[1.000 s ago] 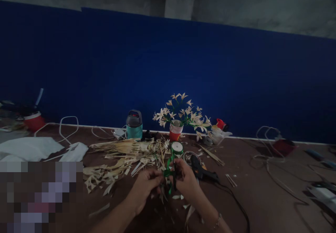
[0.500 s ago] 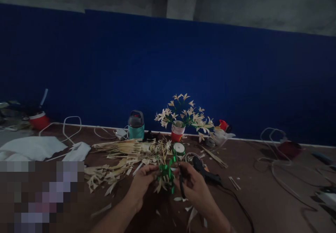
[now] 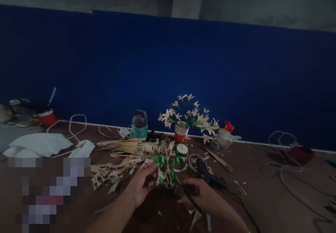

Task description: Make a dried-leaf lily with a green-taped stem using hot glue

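Between thumb and fingertips, my left hand (image 3: 144,178) pinches a curling piece of shiny green ribbon (image 3: 161,163). My right hand (image 3: 197,191) is closed around dark-handled scissors (image 3: 193,200), which point toward the ribbon. The white-centred ribbon spool (image 3: 181,149) stands just beyond both hands, with a green strip curling down in front of it. Pale dried-husk flowers and stems (image 3: 164,180) lie beneath the ribbon, partly hidden by it. A black glue gun (image 3: 210,177) rests to the right of my right hand.
Dried husk strips (image 3: 126,147) are heaped on the brown table, left of the spool. Behind stand a teal-and-grey container (image 3: 139,126) and a red cup (image 3: 181,135) of pale flowers. A black cord (image 3: 243,206) trails at right; white cloth (image 3: 39,145) lies left.
My right hand has moved down and right with the scissors, away from the ribbon. My left hand has shifted slightly left of the flowers, and the ribbon hangs in separate curls.
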Demonstrator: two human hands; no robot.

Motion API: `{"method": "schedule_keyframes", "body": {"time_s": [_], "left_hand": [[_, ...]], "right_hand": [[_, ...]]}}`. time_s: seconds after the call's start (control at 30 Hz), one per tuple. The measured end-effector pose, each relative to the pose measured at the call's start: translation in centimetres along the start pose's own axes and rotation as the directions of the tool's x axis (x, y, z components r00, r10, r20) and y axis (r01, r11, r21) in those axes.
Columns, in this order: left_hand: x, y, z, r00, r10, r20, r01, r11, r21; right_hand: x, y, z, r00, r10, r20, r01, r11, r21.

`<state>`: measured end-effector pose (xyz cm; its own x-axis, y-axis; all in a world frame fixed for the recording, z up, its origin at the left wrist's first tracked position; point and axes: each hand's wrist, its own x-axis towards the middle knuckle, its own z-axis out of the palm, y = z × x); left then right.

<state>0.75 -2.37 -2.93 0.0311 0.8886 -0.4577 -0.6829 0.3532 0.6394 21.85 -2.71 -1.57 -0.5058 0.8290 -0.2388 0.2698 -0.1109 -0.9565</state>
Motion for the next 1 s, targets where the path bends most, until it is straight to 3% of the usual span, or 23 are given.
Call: {"method": "schedule_keyframes", "body": {"time_s": [0.27,0.5,1.0], "left_hand": [[-0.3,-0.6,0.0,0.965,-0.106,0.238,0.111,0.994,-0.010],[-0.2,-1.3,0.1,0.988,-0.074,0.138,0.081,0.996,-0.048],[-0.4,-1.0,0.4,0.992,-0.045,0.119,0.045,0.999,0.001]], "right_hand": [[0.3,-0.1,0.5,0.998,0.004,0.065,-0.010,0.997,0.080],[0.9,0.1,1.9,0.998,-0.055,-0.026,0.056,0.998,0.019],[1.3,-0.3,3.3,0.987,-0.152,-0.055,0.153,0.988,0.024]]}}
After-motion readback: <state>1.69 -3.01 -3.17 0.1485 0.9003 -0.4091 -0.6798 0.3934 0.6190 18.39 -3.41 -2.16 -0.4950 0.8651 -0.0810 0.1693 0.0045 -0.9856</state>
